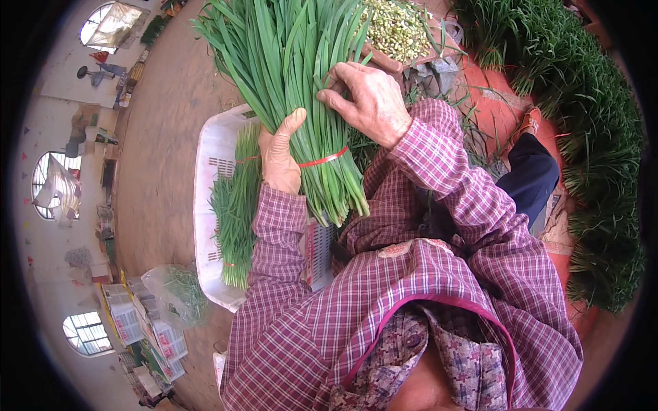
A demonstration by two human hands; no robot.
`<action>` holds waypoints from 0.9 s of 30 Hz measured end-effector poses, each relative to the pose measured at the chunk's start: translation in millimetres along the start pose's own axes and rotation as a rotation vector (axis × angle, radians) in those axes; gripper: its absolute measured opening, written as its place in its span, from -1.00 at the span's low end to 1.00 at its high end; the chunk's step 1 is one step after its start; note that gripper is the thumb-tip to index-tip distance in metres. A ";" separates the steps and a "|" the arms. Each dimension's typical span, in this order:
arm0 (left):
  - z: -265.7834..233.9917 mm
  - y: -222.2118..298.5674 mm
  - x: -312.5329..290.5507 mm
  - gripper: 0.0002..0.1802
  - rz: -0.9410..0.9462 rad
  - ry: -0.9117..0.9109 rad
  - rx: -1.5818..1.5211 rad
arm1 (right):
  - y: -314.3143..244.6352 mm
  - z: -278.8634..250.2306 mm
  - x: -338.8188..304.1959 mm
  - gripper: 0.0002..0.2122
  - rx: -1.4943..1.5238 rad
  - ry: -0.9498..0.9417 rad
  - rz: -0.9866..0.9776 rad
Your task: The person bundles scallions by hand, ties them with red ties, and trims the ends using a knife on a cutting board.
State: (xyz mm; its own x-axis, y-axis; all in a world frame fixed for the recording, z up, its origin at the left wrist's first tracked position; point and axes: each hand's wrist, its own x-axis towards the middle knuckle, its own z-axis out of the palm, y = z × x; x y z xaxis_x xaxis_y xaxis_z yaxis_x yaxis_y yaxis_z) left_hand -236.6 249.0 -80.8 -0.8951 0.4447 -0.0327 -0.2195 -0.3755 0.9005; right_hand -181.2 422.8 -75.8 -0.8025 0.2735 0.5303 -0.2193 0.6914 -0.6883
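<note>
Floor: bare brown ground [161, 137], carries everything here.
Loose greens: big heap of cut chives [603, 171] along the right edge of the floor, w/ a red mat [490, 103] beside it.
Crate: white plastic crate [209, 157] on the floor, in front of the person at left; long side runs near-to-far.
Crate contents: tied chive bundles [236, 205] lying flat along the crate's length, cut ends toward its near edge.
Held bundle: chive bundle [295, 75] up over the crate's right edge, not resting on it. Long axis near-upright in view, slightly tilted; cut stem ends point down toward the person, leaf tips fan up and away toward the far floor.
Band: red rubber band [323, 159] round the bundle near the cut end.
Flower buds: tray of pale green buds [397, 31] past the bundle, far side.
Left hand: left hand [279, 154] wrapped tight on the bundle's lower stems at band level, thumb up along the stalks.
Right hand: right hand [367, 99] higher up on the bundle's right side, fingers curled in among the leaves, pinching some; exact hold partly hidden.
</note>
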 end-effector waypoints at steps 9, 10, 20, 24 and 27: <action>-31.9 -6.7 30.4 -0.48 -0.133 0.038 -0.084 | -9.5 -4.3 -23.0 -0.78 1.075 -0.162 0.149; -36.3 -7.1 35.1 -0.49 -0.180 0.056 -0.124 | -11.3 -7.7 -26.7 -0.78 1.057 -0.168 0.162; -53.2 21.5 46.1 -0.44 -0.097 -0.118 -0.103 | 34.1 -80.4 -30.7 -0.55 -0.080 -0.238 -0.109; -25.8 43.2 28.5 -0.23 -0.323 -0.069 -0.137 | 27.8 -49.1 -15.0 -0.08 -0.288 -0.154 -0.388; -13.0 46.1 8.8 -0.29 -0.210 -0.276 -0.213 | 12.4 -20.2 9.3 -0.15 -0.251 -0.094 -0.581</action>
State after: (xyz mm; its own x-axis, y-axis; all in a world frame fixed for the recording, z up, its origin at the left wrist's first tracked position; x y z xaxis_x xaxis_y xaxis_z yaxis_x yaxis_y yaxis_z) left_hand -259.6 225.0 -45.2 -0.6909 0.7202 -0.0629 -0.4878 -0.4002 0.7758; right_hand -180.1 447.4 -69.4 -0.6399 -0.2447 0.7285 -0.5053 0.8482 -0.1589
